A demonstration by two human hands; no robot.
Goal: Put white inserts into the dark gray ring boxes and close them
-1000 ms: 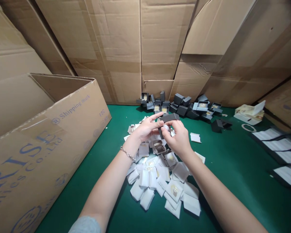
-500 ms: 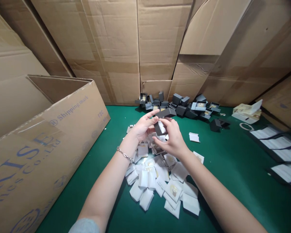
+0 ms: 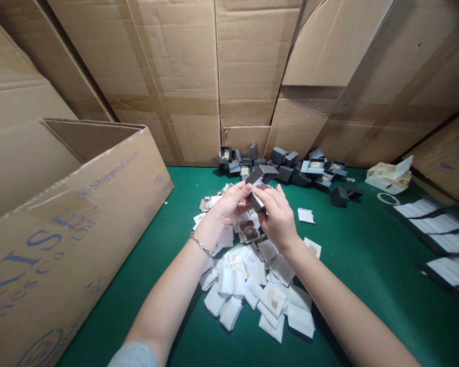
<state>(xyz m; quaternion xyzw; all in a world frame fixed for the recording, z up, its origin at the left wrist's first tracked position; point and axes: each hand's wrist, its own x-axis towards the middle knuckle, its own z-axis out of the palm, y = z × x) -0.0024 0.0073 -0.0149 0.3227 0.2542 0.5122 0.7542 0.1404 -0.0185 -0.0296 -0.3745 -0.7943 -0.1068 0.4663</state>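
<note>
Both my hands hold one small dark grey hinged box point(image 3: 260, 176) above a heap of white pads point(image 3: 252, 285) on the green table point(image 3: 367, 255). My left hand point(image 3: 231, 204) grips the box from the left, thumb near its raised lid. From the right, my right hand point(image 3: 277, 216) has its fingers closed on the box's lower half, where a white insert shows. An open brown box point(image 3: 248, 231) lies on the heap just beneath my hands.
A large open carton point(image 3: 72, 214) printed with blue letters stands at the left. Several dark grey boxes point(image 3: 286, 168), some open, are piled at the back against cardboard walls. At the right lie white packets point(image 3: 390, 178), a tape ring point(image 3: 385, 198) and dark flat trays point(image 3: 439, 239).
The box in my hands has tilted, its lid lifting up and back. Both hands shifted slightly up and away from me over the heap.
</note>
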